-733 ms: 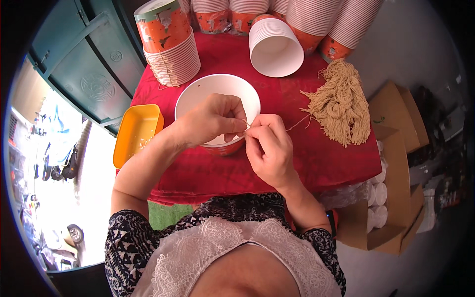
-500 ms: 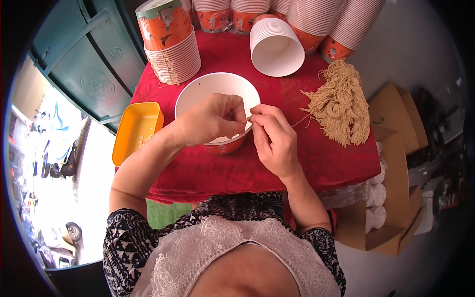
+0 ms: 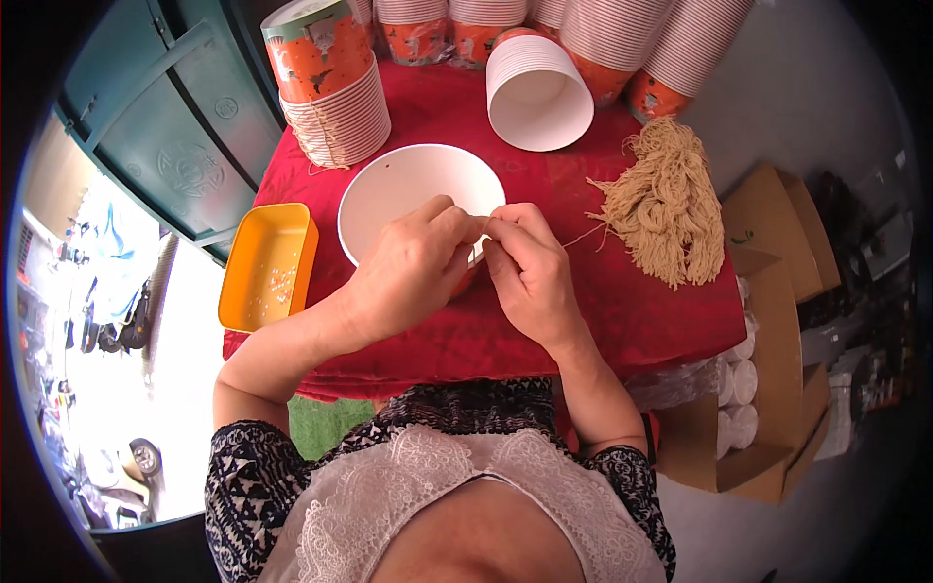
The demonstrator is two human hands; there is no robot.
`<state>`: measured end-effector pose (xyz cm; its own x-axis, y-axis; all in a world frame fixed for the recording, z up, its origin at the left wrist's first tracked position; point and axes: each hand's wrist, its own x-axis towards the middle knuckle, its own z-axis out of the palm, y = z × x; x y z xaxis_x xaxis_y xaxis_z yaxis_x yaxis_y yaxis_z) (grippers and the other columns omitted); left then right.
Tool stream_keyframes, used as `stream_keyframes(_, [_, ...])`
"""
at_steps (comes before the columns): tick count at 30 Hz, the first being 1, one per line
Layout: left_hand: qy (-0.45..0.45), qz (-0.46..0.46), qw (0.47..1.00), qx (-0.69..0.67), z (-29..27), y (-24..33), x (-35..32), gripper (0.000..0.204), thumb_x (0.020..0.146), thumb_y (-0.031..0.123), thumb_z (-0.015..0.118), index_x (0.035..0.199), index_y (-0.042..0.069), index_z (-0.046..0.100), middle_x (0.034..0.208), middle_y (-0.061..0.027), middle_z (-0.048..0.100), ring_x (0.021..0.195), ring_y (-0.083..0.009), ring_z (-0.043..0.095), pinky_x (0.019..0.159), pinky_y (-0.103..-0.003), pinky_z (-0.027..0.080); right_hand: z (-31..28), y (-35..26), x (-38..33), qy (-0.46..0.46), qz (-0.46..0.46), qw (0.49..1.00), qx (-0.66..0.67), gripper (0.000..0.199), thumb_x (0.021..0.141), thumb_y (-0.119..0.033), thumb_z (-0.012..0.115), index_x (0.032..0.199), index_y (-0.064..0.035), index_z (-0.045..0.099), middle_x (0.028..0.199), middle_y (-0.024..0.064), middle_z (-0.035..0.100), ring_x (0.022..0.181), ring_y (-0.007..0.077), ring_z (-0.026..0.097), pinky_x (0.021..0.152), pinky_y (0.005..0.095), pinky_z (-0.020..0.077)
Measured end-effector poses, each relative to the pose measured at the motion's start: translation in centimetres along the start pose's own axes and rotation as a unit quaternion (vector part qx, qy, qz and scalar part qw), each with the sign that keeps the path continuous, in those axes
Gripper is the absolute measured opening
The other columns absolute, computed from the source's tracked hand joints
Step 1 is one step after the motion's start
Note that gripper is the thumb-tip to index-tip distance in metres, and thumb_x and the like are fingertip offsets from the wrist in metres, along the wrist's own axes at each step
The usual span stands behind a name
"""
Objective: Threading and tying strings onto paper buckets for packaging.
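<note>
A white-lined paper bucket point(image 3: 389, 194) with an orange outside stands on the red-covered table in front of me, a small dark hole near its far rim. Over its near rim, my left hand point(image 3: 408, 262) and my right hand point(image 3: 533, 277) meet, fingertips pinched together on a thin beige string point(image 3: 583, 236). From my right hand the string runs toward a loose bundle of beige strings point(image 3: 669, 204) on the right. What exactly sits between the left fingertips is mostly hidden by the hand.
A yellow tray point(image 3: 245, 257) with small pale bits lies at the left. Behind it rises a bucket stack point(image 3: 335, 121) with strings hanging on it. One bucket point(image 3: 539, 92) lies tipped at the back, before more stacks point(image 3: 612, 44). Cardboard boxes point(image 3: 777, 350) stand right of the table.
My left hand has come down and nearer to me, its back now turned up more. My right hand has shifted slightly; both keep hold of the string.
</note>
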<state>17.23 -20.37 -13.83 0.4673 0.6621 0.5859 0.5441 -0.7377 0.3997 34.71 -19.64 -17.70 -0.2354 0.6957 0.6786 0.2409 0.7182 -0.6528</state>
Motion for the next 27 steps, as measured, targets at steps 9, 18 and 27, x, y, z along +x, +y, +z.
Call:
stream_keyframes(9, [0.009, -0.035, 0.999, -0.041, -0.1, -0.3, -0.4, 0.014, 0.078, 0.001, 0.070, 0.087, 0.000, 0.059, 0.080, -0.0130, 0.060, 0.070, -0.0325, 0.064, 0.061, -0.040, 0.051, -0.5, -0.1, 0.2, -0.037, 0.020, 0.998, 0.048, 0.015, 0.087, 0.007, 0.058, 0.101, 0.0071, 0.062, 0.099, 0.0131, 0.056, 0.082, 0.0234, 0.061, 0.071, 0.0325, 0.0508])
stream_keyframes(18, [-0.010, -0.088, 0.989, -0.122, -0.6, -0.3, -0.2, 0.008, 0.082, -0.001, 0.066, 0.087, -0.002, 0.061, 0.079, -0.0145, 0.064, 0.069, -0.0250, 0.066, 0.062, -0.034, 0.051, 0.7, -0.7, -1.2, 0.069, -0.096, 0.989, -0.086, 0.020, 0.078, 0.013, 0.066, 0.092, 0.0023, 0.057, 0.110, 0.0175, 0.049, 0.079, 0.0234, 0.059, 0.070, 0.0333, 0.0507])
stream_keyframes(27, [-0.022, -0.181, 0.971, -0.157, -1.0, -0.5, 0.0, 0.004, 0.083, 0.000, 0.063, 0.084, -0.002, 0.060, 0.074, -0.0062, 0.061, 0.070, -0.0113, 0.056, 0.064, -0.028, 0.045, 1.4, -0.2, -3.2, 0.070, -0.154, 0.980, -0.108, 0.018, 0.076, 0.015, 0.065, 0.091, 0.0058, 0.060, 0.111, 0.0161, 0.049, 0.078, 0.0191, 0.055, 0.068, 0.0302, 0.0495])
